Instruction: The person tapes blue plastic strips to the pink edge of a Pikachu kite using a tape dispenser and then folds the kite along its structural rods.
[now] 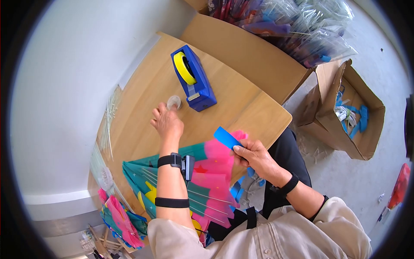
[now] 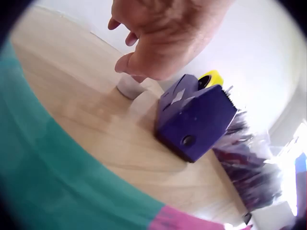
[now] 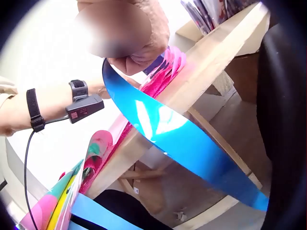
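My left hand [image 1: 168,123] reaches over the table, its fingertips right at a small whitish round dish [image 1: 174,102]. Seen from the left wrist, that hand's loosely bent fingers [image 2: 125,62] overlap the dish [image 2: 129,87]. Between thumb and fingers, my right hand [image 1: 258,157] pinches a glossy blue strip [image 1: 227,138]. In the right wrist view the strip [image 3: 168,127] hangs down in a long curve. Under my left forearm lies a green and pink printed fabric [image 1: 220,166] with thin ribs, like a child's umbrella canopy. A blue tape dispenser [image 1: 200,86] with a yellow-cored roll stands beside the dish.
Thin white rods [image 1: 110,116] lie along the table's wall side. Another folded pink and green fabric piece [image 1: 123,220] is at lower left. A large cardboard box [image 1: 246,47] with plastic-wrapped items adjoins the table; an open carton [image 1: 375,116] holding blue strips stands on the floor.
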Demonstrator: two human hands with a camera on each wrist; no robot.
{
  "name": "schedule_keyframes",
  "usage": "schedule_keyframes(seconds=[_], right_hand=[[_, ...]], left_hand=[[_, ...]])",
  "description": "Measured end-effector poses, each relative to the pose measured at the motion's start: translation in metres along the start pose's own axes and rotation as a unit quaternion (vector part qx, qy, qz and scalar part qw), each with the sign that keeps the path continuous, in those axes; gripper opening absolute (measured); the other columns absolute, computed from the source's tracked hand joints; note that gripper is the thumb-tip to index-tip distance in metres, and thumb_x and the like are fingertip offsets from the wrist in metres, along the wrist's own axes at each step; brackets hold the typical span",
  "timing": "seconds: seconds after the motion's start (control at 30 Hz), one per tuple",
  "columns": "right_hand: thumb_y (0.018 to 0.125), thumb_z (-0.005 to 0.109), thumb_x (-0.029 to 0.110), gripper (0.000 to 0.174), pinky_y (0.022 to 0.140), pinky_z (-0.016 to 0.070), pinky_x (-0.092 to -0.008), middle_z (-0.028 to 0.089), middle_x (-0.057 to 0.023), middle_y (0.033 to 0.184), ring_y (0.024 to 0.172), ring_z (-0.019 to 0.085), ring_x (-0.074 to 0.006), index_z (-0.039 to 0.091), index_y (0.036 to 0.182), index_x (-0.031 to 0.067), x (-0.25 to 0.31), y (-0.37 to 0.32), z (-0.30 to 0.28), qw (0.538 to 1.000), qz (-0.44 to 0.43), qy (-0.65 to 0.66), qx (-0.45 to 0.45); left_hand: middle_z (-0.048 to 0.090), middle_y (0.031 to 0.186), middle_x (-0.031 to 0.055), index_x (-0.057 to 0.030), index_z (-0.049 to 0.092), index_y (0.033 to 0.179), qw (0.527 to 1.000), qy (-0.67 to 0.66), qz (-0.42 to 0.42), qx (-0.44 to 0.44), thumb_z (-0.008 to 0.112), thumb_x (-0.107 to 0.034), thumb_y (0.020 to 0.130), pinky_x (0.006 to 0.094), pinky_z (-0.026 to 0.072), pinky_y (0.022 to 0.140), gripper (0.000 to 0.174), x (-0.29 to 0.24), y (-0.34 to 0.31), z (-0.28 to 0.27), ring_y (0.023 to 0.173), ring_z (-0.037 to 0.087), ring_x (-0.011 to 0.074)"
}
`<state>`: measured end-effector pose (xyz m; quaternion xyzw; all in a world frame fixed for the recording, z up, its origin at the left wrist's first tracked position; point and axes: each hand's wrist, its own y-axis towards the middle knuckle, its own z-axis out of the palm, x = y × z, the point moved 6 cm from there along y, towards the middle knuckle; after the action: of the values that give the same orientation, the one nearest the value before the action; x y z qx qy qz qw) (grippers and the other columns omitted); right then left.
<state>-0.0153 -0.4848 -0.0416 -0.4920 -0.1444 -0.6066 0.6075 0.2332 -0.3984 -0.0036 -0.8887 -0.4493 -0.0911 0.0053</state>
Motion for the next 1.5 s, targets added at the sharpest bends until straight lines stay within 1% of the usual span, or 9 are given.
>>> schedule_keyframes(seconds=[0.1,0.17,0.27,0.43,0.47,0.77,0.93,1.13,1.5], right_hand=[[0.097,0.052,0.021,0.024,0.053,0.0377,-0.0197,0.058,0.0002,0.069,0.058,0.046,-0.0043,0.062,0.086,0.0030,0.000,0.000,0.002,1.000,-0.012,0.027,0.001],[0.097,0.052,0.022,0.024,0.054,0.0385,-0.0201,0.059,-0.0001,0.070,0.059,0.047,-0.0046,0.062,0.087,0.0031,-0.002,-0.002,0.002,0.999,-0.016,0.043,0.005],[0.097,0.052,0.023,0.024,0.056,0.0401,-0.0208,0.061,-0.0003,0.072,0.061,0.050,-0.0052,0.063,0.090,0.0031,-0.002,-0.006,0.003,0.999,-0.014,0.035,0.006],[0.098,0.051,0.024,0.026,0.058,0.0422,-0.0209,0.061,-0.0007,0.071,0.062,0.051,-0.0048,0.063,0.089,0.0030,-0.002,-0.016,0.006,0.999,-0.035,0.010,0.003],[0.098,0.051,0.024,0.026,0.058,0.0422,-0.0209,0.061,-0.0007,0.071,0.062,0.051,-0.0048,0.063,0.089,0.0030,-0.003,-0.018,0.007,0.999,-0.034,0.008,0.003],[0.094,0.059,0.023,0.024,0.062,0.0469,-0.0228,0.063,-0.0005,0.073,0.066,0.055,-0.0059,0.065,0.089,0.0004,-0.001,-0.035,0.004,0.996,-0.070,-0.053,0.022],[0.094,0.058,0.022,0.026,0.065,0.0488,-0.0230,0.065,-0.0021,0.075,0.067,0.057,-0.0061,0.066,0.087,-0.0014,-0.007,-0.040,-0.004,0.996,-0.059,0.055,0.034],[0.094,0.057,0.018,0.024,0.063,0.0472,-0.0233,0.062,0.0000,0.071,0.066,0.054,-0.0049,0.067,0.086,-0.0025,-0.005,-0.051,-0.006,0.997,-0.071,0.008,0.024],[0.089,0.063,0.012,0.016,0.062,0.0449,-0.0240,0.061,-0.0001,0.071,0.066,0.051,-0.0052,0.066,0.088,-0.0043,-0.004,-0.052,-0.010,0.988,-0.136,-0.064,0.036]], left_hand=[[0.055,0.107,0.0122,-0.0090,0.064,0.104,0.981,-0.027,0.021,-0.193,0.058,-0.002,0.077,0.0444,0.0421,0.075,0.029,-0.001,-0.013,-0.027,0.098,0.052,0.0302],[0.058,0.091,0.0101,-0.0066,0.063,0.098,0.972,-0.217,-0.015,-0.092,0.060,-0.005,0.080,0.0387,0.0433,0.066,0.018,0.002,-0.025,-0.019,0.082,0.054,0.0255],[0.053,0.054,0.0013,-0.0021,0.059,0.078,0.805,-0.579,-0.110,0.063,0.068,-0.016,0.085,0.0236,0.0376,0.046,0.018,-0.030,-0.072,-0.031,0.047,0.048,0.0102],[0.051,0.060,-0.0027,-0.0034,0.055,0.068,0.611,-0.775,-0.138,0.089,0.069,-0.016,0.085,0.0204,0.0344,0.048,0.026,-0.080,-0.129,-0.041,0.053,0.044,0.0040],[0.055,0.063,-0.0011,-0.0027,0.059,0.075,0.661,-0.738,-0.082,0.109,0.067,-0.009,0.084,0.0207,0.0363,0.049,0.013,-0.078,-0.136,-0.031,0.053,0.046,0.0064],[0.056,0.065,-0.0009,-0.0034,0.060,0.076,0.670,-0.730,-0.124,0.049,0.070,-0.004,0.080,0.0214,0.0355,0.047,0.011,-0.095,-0.161,-0.038,0.052,0.046,0.0058],[0.053,0.065,-0.0016,-0.0045,0.056,0.072,0.606,-0.783,-0.117,0.078,0.069,-0.003,0.081,0.0203,0.0342,0.046,0.016,-0.102,-0.170,-0.040,0.052,0.045,0.0044],[0.051,0.064,-0.0020,-0.0043,0.052,0.071,0.668,-0.732,-0.115,0.070,0.067,-0.002,0.082,0.0206,0.0361,0.047,0.019,-0.104,-0.178,-0.035,0.051,0.044,0.0054],[0.052,0.064,-0.0004,-0.0024,0.053,0.071,0.653,-0.744,-0.135,0.051,0.067,-0.002,0.082,0.0211,0.0368,0.047,0.018,-0.115,-0.184,-0.047,0.050,0.045,0.0065]])
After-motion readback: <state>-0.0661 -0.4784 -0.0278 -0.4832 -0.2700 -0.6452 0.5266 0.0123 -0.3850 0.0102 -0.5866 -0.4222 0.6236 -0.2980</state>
